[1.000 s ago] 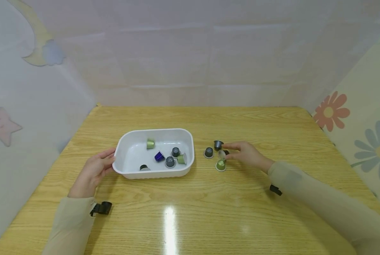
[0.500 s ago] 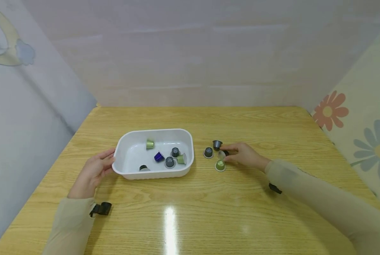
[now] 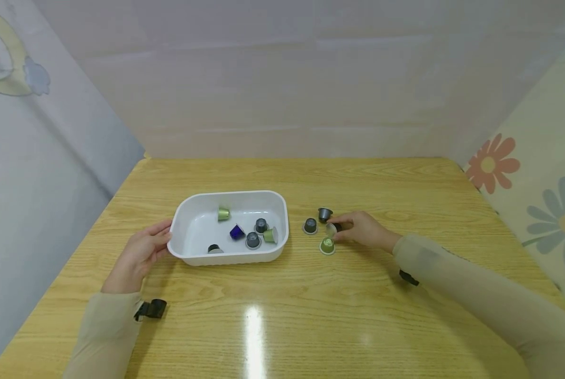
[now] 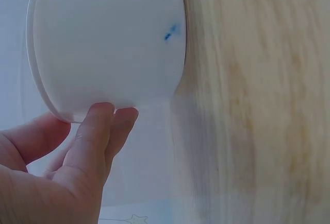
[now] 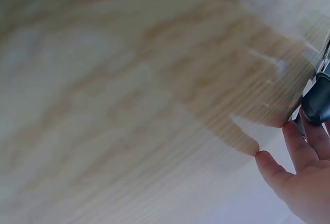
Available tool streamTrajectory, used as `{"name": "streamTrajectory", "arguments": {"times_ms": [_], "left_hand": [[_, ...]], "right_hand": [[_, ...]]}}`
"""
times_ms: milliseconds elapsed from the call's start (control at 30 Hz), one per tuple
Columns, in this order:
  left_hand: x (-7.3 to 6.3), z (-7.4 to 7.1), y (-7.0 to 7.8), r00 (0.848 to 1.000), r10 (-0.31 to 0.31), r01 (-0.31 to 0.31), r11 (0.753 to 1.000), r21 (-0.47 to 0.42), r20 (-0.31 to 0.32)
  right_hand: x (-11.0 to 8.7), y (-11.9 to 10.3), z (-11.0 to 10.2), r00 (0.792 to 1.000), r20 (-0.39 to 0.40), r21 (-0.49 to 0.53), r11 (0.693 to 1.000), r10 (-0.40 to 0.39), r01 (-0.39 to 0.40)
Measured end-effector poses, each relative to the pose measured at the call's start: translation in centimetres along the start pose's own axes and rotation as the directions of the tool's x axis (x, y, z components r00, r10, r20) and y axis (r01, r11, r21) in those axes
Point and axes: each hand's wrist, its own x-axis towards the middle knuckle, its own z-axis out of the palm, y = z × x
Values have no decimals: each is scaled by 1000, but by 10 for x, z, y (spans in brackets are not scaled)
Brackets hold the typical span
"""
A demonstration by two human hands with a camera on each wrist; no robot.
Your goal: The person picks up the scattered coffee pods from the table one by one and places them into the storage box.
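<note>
Left grip (image 3: 140, 258): fingers extended, tips against the left end of a white tub (image 3: 192, 223). Tub sits on the surface (image 3: 206, 316), nearer its left edge than its right; six capsules (image 3: 237, 232) inside. Just right: grey capsule (image 3: 310, 225), rim down; darker grey capsule (image 3: 325, 213), towards the far edge; green capsule (image 3: 327, 245), nearer side. Right grip (image 3: 365, 230) pinches a black capsule (image 3: 337, 227), tipped, pale lid facing left.
</note>
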Motion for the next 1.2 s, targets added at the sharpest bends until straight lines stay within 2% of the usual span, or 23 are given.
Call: {"name": "streamTrajectory", "arguments": {"times_ms": [267, 567, 833, 1067, 1200], "left_hand": [[-1, 0, -1, 1000, 13, -12, 1000, -11, 22], [0, 0, -2, 1000, 7, -7, 1000, -18, 8], [-3, -1, -2, 1000, 9, -9, 1000, 2, 14], [-4, -2, -2, 1000, 0, 0, 1000, 23, 15], [-1, 1, 1, 1000, -18, 18, 1000, 2, 0]], "right_hand": [[-2, -1, -5, 998, -60, 36, 999, 1, 1], [-6, -20, -12, 995, -76, 106, 993, 61, -53], [-8, -41, -13, 997, -77, 136, 991, 11, 0], [-6, -60, -14, 998, -46, 181, 983, 34, -25], [-2, -69, -13, 999, -46, 198, 980, 7, 2]]}}
